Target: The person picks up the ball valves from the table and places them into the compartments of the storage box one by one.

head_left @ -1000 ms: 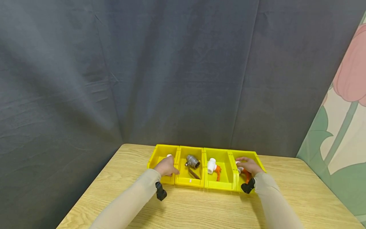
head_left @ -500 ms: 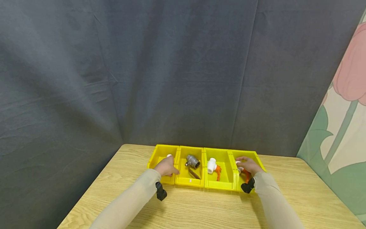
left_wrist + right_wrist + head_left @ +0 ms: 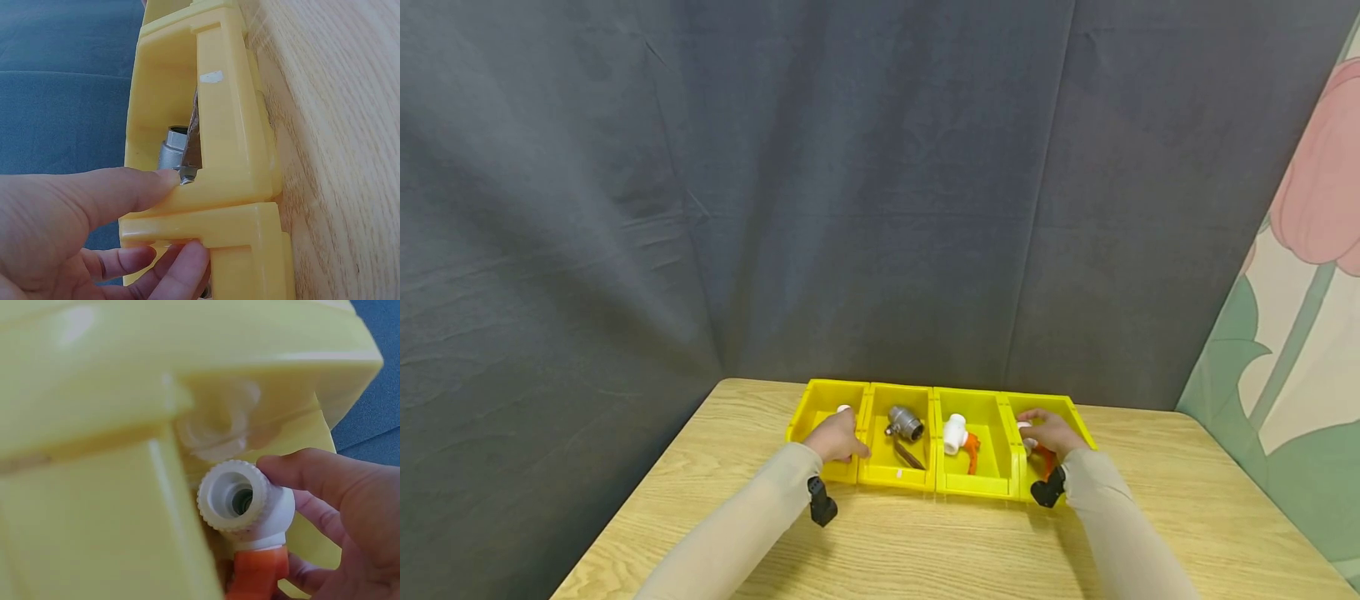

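My right hand [image 3: 1054,435] reaches into the rightmost yellow bin [image 3: 1078,410]. Its thumb and fingers grip a white plastic ball valve [image 3: 247,500] with an orange handle [image 3: 256,572]. The leftmost bin [image 3: 808,408] has my left hand [image 3: 837,437] in it. In the left wrist view, the left thumb reaches over the wall toward the neighbouring bin, while the other fingers curl inside the leftmost bin. What those fingers touch is hidden. Beyond the left knuckles, part of a white piece [image 3: 844,407] shows.
A grey metal valve [image 3: 907,423] with a brown handle [image 3: 909,454] lies in the second bin. In the third bin lies another white valve [image 3: 955,434] with an orange handle [image 3: 973,453]. The bins stand side by side on a wooden table [image 3: 925,550], before a dark curtain [image 3: 880,208].
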The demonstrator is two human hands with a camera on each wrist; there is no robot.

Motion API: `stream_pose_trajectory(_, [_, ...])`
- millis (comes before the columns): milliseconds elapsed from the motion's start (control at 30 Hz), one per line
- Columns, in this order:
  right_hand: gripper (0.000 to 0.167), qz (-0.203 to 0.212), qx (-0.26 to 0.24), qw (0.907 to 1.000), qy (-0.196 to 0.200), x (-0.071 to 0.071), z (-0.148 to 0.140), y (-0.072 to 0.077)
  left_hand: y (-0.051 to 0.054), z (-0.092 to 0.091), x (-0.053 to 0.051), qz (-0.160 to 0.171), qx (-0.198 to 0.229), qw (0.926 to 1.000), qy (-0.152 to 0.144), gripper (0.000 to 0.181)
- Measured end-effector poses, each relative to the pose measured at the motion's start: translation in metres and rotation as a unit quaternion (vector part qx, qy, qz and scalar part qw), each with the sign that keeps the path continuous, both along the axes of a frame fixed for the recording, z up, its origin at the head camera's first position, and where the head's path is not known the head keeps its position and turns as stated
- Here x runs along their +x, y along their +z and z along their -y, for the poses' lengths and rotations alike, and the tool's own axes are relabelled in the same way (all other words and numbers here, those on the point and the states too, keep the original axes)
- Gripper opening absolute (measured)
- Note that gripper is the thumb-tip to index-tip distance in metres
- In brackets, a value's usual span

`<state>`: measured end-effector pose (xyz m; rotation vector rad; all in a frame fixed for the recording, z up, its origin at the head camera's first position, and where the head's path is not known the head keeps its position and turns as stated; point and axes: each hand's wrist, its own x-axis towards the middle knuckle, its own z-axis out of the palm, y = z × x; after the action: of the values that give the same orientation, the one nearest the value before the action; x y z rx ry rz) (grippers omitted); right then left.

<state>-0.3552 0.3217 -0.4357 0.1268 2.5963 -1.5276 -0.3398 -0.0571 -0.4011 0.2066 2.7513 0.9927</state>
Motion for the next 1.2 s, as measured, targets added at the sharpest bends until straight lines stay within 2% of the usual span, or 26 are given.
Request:
stream_pose_trajectory(167, [0.043,-0.009,0.006,0.9999,-0.001,-0.0001,0.0000,-0.0017,-0.0003,-0.0004,-0.0003,0.000,-0.003,1.0000,0.001,0.055])
stream_pose_trajectory(433, [0.041,-0.020,0.053,0.9984,0.002,-0.0028,-0.0024,-0.0028,-0.0014,-0.0004,-0.0024,0.004,-0.001,1.0000,0.007,0.062])
stream_pose_trajectory(800, [0.042,-0.011,0.079,0.9968,0.001,-0.0042,-0.0042,-0.0041,-0.0014,-0.0003,-0.0021,0.002,-0.001,1.0000,0.001,0.059])
stream_pose_trajectory(1000, [0.042,-0.006,0.074,0.9972,0.002,-0.0031,-0.0036,-0.0026,-0.0021,-0.0006,-0.0028,0.001,-0.003,1.0000,0.004,0.065])
stream_pose_trajectory(1200, [0.044,-0.008,0.052,0.9985,0.014,-0.0036,-0.0060,-0.0043,-0.0023,-0.0014,-0.0027,0.006,-0.002,0.9999,0.011,0.063])
